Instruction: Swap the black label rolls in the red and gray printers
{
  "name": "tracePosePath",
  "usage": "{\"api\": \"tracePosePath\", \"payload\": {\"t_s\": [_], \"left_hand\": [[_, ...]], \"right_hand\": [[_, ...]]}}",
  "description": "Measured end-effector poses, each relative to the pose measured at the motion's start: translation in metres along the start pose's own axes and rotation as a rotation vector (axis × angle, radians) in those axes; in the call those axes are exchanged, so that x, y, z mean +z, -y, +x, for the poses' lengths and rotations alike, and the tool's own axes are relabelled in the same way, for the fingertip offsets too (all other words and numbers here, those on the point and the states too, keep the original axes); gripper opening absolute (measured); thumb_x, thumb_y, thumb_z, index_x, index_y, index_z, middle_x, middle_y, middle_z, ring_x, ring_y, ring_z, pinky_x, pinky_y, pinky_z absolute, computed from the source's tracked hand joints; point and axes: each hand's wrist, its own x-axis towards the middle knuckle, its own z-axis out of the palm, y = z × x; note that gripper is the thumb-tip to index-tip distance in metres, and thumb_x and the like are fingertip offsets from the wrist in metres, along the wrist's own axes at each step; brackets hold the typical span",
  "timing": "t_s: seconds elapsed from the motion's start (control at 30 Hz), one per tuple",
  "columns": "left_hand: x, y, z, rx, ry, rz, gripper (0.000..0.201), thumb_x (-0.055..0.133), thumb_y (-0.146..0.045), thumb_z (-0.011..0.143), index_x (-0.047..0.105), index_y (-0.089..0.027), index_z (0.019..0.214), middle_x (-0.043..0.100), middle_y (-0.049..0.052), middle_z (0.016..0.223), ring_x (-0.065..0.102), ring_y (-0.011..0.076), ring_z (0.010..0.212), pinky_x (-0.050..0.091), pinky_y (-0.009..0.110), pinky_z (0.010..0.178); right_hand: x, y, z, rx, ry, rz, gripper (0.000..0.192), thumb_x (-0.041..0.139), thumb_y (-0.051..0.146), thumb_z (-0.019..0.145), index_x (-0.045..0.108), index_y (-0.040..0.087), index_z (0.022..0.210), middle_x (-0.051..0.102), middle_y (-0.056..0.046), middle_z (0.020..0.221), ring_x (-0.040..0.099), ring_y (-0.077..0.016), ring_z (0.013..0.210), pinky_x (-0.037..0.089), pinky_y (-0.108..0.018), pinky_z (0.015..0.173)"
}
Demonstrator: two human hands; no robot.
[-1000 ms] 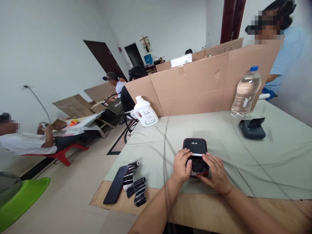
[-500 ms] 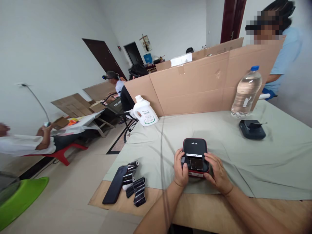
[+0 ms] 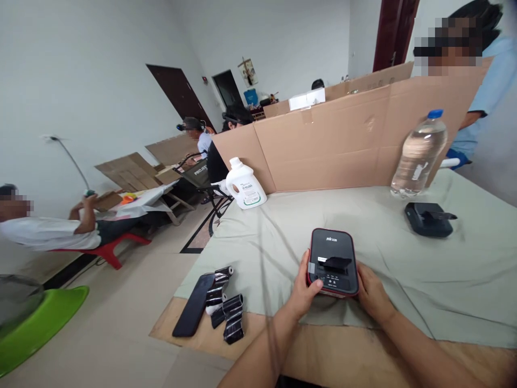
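Note:
A compact black device with rounded corners and a red rim, looking like a label printer [image 3: 333, 250], rests on the cloth-covered table in front of me. A dark flap [image 3: 338, 263] stands tilted up from its top, and small buttons or icons show on the front part. My left hand [image 3: 302, 291] grips its left side, thumb on the front left corner of the top. Against the right side lies my right hand [image 3: 372, 293], its fingertips partly hidden by the device. To the right sits a similar black device [image 3: 428, 220] with its own raised flap.
Black film rolls [image 3: 233, 318] and a dark flat slab [image 3: 194, 305] lie at the left. A white jug [image 3: 245, 186] and a clear bottle [image 3: 419, 153] stand before a cardboard barrier [image 3: 323, 148]. Several people sit or work around; a green chair [image 3: 52, 328] is at far left.
The device's flap, lying flat earlier, now stands up, uncovering the panel beneath. My right fingers have come off the top to the side. The whole view has shifted slightly.

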Motion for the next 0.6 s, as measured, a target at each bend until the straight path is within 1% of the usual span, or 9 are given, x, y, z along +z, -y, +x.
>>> {"api": "tracePosePath", "payload": {"t_s": [0.03,0.07,0.13,0.2,0.3,0.37,0.43,0.5,0.6], "left_hand": [[-0.003,0.001,0.001,-0.011,0.004,-0.042,0.088,0.072,-0.05,0.073,0.034,-0.023,0.147,0.033,0.008,0.155,0.027,0.0304,0.143,0.021,0.042,0.118],[-0.007,0.003,0.003,-0.03,-0.018,-0.097,0.083,0.071,-0.048,0.074,0.037,-0.023,0.146,0.038,0.008,0.152,0.032,0.03,0.141,0.024,0.042,0.117],[-0.021,0.007,0.014,-0.057,-0.131,-0.21,0.07,0.066,-0.048,0.078,0.047,-0.02,0.138,0.051,0.01,0.142,0.044,0.0297,0.133,0.033,0.042,0.112],[-0.043,0.01,0.033,-0.064,-0.275,-0.283,0.06,0.065,-0.049,0.077,0.055,-0.019,0.128,0.062,0.01,0.128,0.055,0.0286,0.12,0.041,0.041,0.103],[-0.091,0.005,0.071,-0.091,-0.451,-0.284,0.05,0.072,-0.046,0.068,0.063,-0.018,0.109,0.071,0.007,0.104,0.065,0.0256,0.1,0.048,0.037,0.091],[-0.127,-0.004,0.096,-0.145,-0.602,-0.272,0.042,0.069,-0.046,0.069,0.064,-0.016,0.099,0.072,0.004,0.087,0.067,0.0234,0.087,0.05,0.035,0.083],[-0.162,-0.016,0.117,-0.161,-0.735,-0.265,0.034,0.062,-0.043,0.076,0.064,-0.015,0.096,0.072,0.004,0.082,0.068,0.0217,0.083,0.051,0.034,0.081],[-0.192,-0.027,0.131,-0.179,-0.795,-0.225,0.034,0.053,-0.043,0.082,0.064,-0.015,0.097,0.072,0.006,0.084,0.068,0.0222,0.082,0.052,0.036,0.081],[-0.225,-0.037,0.142,-0.18,-0.901,-0.091,0.034,0.044,-0.039,0.088,0.063,-0.012,0.097,0.07,0.008,0.083,0.067,0.0224,0.08,0.052,0.038,0.078]], "right_hand": [[-0.001,0.002,0.0,-0.01,0.018,-0.001,0.041,0.031,0.036,0.097,0.057,0.018,0.123,0.068,-0.012,0.117,0.064,-0.0241,0.106,0.052,-0.042,0.092],[-0.002,0.004,0.0,-0.021,0.044,-0.004,0.041,0.034,0.037,0.097,0.057,0.018,0.124,0.068,-0.012,0.116,0.064,-0.0241,0.106,0.052,-0.042,0.092],[-0.003,0.007,0.001,-0.057,0.118,-0.011,0.039,0.042,0.038,0.094,0.059,0.018,0.123,0.069,-0.011,0.112,0.065,-0.0237,0.102,0.054,-0.041,0.09],[-0.004,0.01,0.002,-0.092,0.185,-0.012,0.035,0.048,0.035,0.092,0.062,0.018,0.119,0.071,-0.011,0.106,0.066,-0.0226,0.097,0.055,-0.039,0.087],[-0.003,0.013,0.003,-0.1,0.204,-0.009,0.028,0.048,0.03,0.091,0.066,0.019,0.11,0.071,-0.01,0.102,0.066,-0.0219,0.095,0.055,-0.039,0.086],[-0.003,0.013,0.003,-0.093,0.198,-0.014,0.026,0.048,0.029,0.091,0.066,0.019,0.107,0.071,-0.01,0.101,0.065,-0.022,0.096,0.055,-0.039,0.086],[-0.002,0.012,0.002,-0.098,0.2,-0.025,0.025,0.049,0.028,0.091,0.066,0.019,0.106,0.071,-0.01,0.1,0.065,-0.0222,0.095,0.054,-0.04,0.085],[-0.001,0.01,0.002,-0.105,0.198,-0.031,0.024,0.05,0.029,0.09,0.066,0.02,0.105,0.071,-0.009,0.098,0.065,-0.0226,0.093,0.055,-0.041,0.084],[0.0,0.009,0.003,-0.108,0.188,-0.025,0.023,0.05,0.029,0.09,0.066,0.021,0.104,0.071,-0.009,0.097,0.066,-0.0233,0.092,0.055,-0.041,0.082]]}}
